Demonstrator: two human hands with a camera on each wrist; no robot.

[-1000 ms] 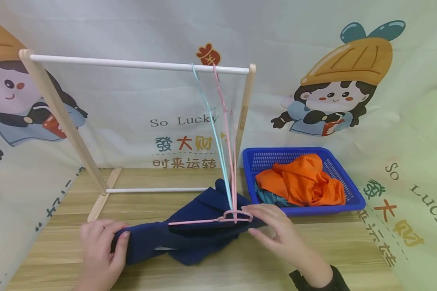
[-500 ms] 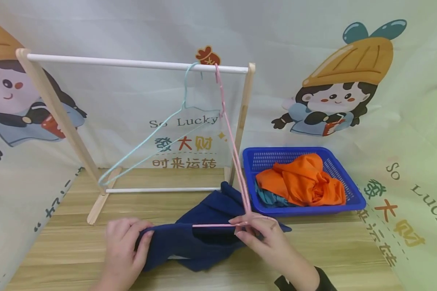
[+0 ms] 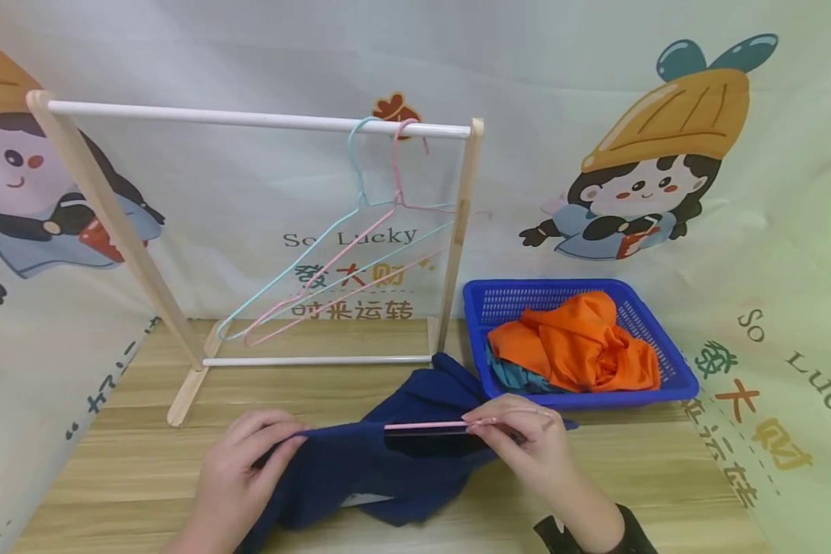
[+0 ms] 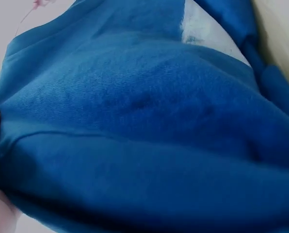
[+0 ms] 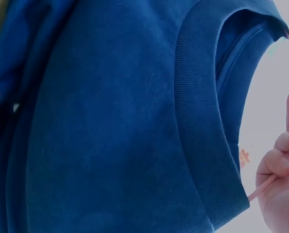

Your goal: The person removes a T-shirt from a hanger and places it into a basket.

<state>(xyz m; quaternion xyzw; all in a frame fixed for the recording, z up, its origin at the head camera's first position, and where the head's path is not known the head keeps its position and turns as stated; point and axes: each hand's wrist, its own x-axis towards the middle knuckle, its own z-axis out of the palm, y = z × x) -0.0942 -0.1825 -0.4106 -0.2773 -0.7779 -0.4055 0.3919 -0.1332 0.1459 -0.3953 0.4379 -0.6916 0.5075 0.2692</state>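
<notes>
In the head view, my left hand (image 3: 249, 462) pinches the shoulder of a navy blue T-shirt (image 3: 395, 477) between thumb and fingers. My right hand (image 3: 526, 438) grips a pink clothes hanger (image 3: 425, 425) near its hook. The hanger's bar runs into the shirt's neck opening, and the rest of it is hidden inside the cloth. Seen from the right wrist, the ribbed collar (image 5: 198, 111) gapes, with pink hanger wire (image 5: 263, 188) coming out of it to my fingers. Blue cloth (image 4: 135, 107) fills most of the left wrist view, with a white patch (image 4: 207, 34) at its upper right.
Behind the shirt stands a wooden rack (image 3: 121, 231) with a white top rail (image 3: 215, 117). A teal hanger (image 3: 298, 258) and a pink hanger (image 3: 346, 250) hang from it. At right, a blue basket (image 3: 481, 308) holds orange cloth (image 3: 575, 346) and teal cloth (image 3: 519, 377).
My left hand and the shirt have shifted right. My right hand, loosely spread at the hanger before, now grips it. The two hanging hangers have swung away from it, turning broadside.
</notes>
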